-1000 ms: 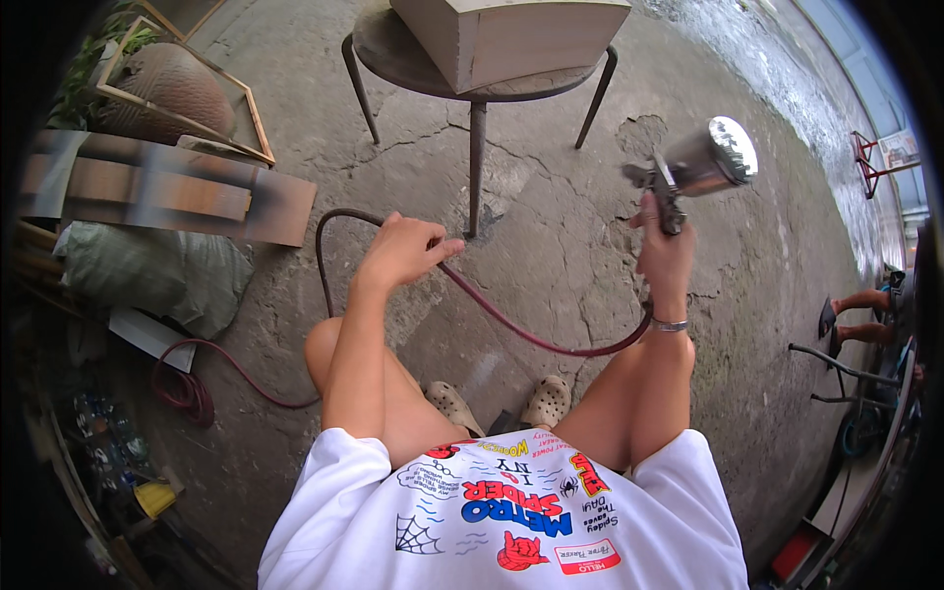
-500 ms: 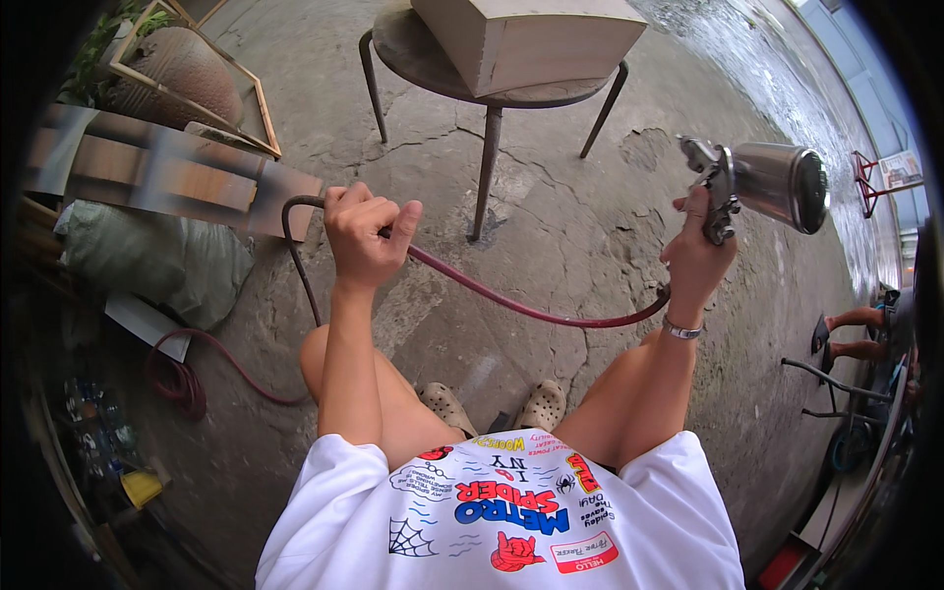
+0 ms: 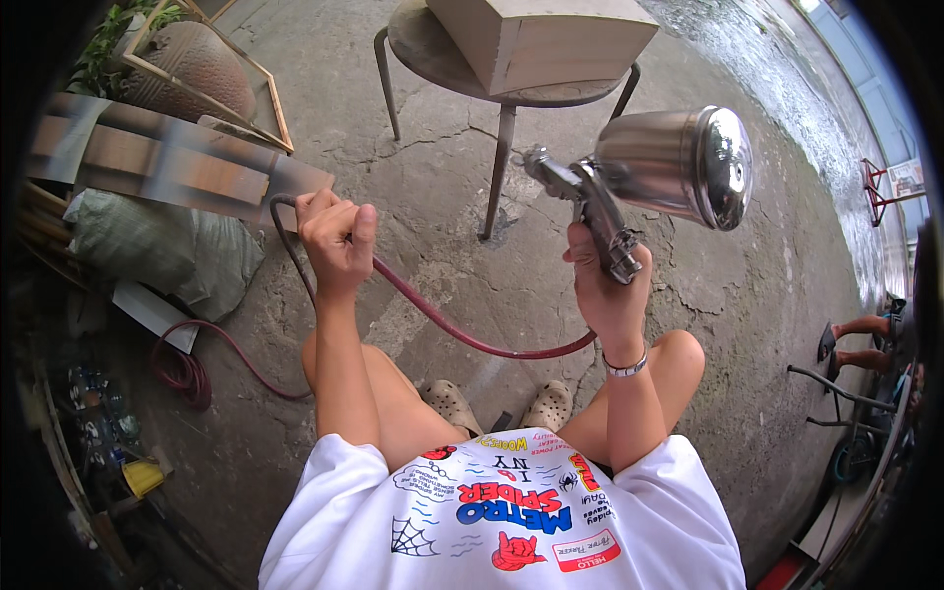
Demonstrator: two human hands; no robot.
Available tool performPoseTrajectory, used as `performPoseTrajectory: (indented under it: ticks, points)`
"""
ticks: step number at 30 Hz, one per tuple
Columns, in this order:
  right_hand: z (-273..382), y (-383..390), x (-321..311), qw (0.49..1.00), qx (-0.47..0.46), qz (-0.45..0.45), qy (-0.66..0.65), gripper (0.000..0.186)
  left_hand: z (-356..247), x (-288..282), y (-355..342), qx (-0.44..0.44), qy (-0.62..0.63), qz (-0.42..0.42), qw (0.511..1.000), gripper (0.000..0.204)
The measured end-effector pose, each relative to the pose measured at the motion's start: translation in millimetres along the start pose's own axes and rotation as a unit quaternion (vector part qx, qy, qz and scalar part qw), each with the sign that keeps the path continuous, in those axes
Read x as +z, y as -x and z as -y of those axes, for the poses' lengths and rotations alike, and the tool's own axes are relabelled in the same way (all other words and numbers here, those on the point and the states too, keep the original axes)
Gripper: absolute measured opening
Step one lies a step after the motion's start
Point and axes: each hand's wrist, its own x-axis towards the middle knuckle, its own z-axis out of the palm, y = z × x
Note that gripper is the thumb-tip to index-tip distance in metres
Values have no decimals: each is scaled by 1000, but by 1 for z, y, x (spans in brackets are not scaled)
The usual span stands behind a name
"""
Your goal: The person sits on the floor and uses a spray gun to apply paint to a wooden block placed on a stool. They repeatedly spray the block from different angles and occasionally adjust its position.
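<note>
I see the right hand [image 3: 610,300] wrapped round a spray gun [image 3: 629,172] (how it gleams!), the left hand [image 3: 332,241] clenched on red hose [image 3: 511,354].

The round stool [image 3: 421,51] loses its far side to the upper edge and to the pale box [image 3: 565,54] on it, itself cut off there; the stool's right leg ends out of sight behind the spray gun [image 3: 649,162]. Nearer the wearer than the stool, the right hand [image 3: 612,295] hides most of the gun's grip and its join with the hose [image 3: 452,329]; the left hand [image 3: 337,241] covers another stretch. Far right of the stool, another person's legs [image 3: 863,326] run into the dark rim.
</note>
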Motion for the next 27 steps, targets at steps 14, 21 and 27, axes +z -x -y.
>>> performPoseTrajectory:
  ticks: [14,21,27]
  points:
    - [-22,-46,-19,994,-18,-81,70,31,-5,10,4,15,-12,9,1000,52]
    - [-54,-82,-57,985,-45,-153,72,41,-15,23,6,30,-15,18,999,50]
    - [-76,-112,-85,978,-13,-197,71,40,-32,32,1,39,-4,30,999,47]
